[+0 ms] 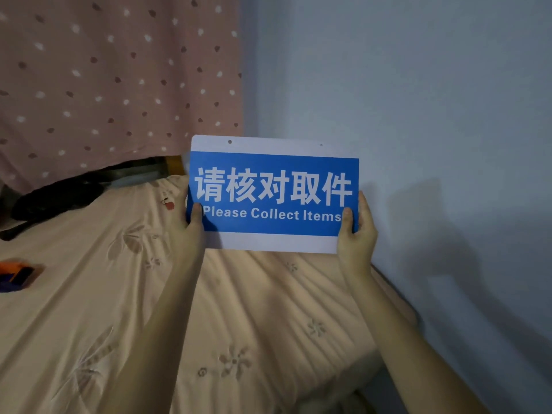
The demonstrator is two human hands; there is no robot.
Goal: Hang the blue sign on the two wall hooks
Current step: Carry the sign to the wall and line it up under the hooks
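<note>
Now both hands grip the blue sign (273, 194), left hand (191, 227) and right hand (355, 234) with fingers closed on its lower corners, held upright over the bed (119, 294) beside the wall (418, 100). No hooks visible; the small top holes could easily miss them.

Your two forearms are bare from the bottom edge of the view up to the wrists, with no sleeve showing on either. Your left hand (191, 225) and right hand (355, 231) are ungloved. Below the fingers (346, 215) both wrists look slim and smooth, as do the forearms.
</note>
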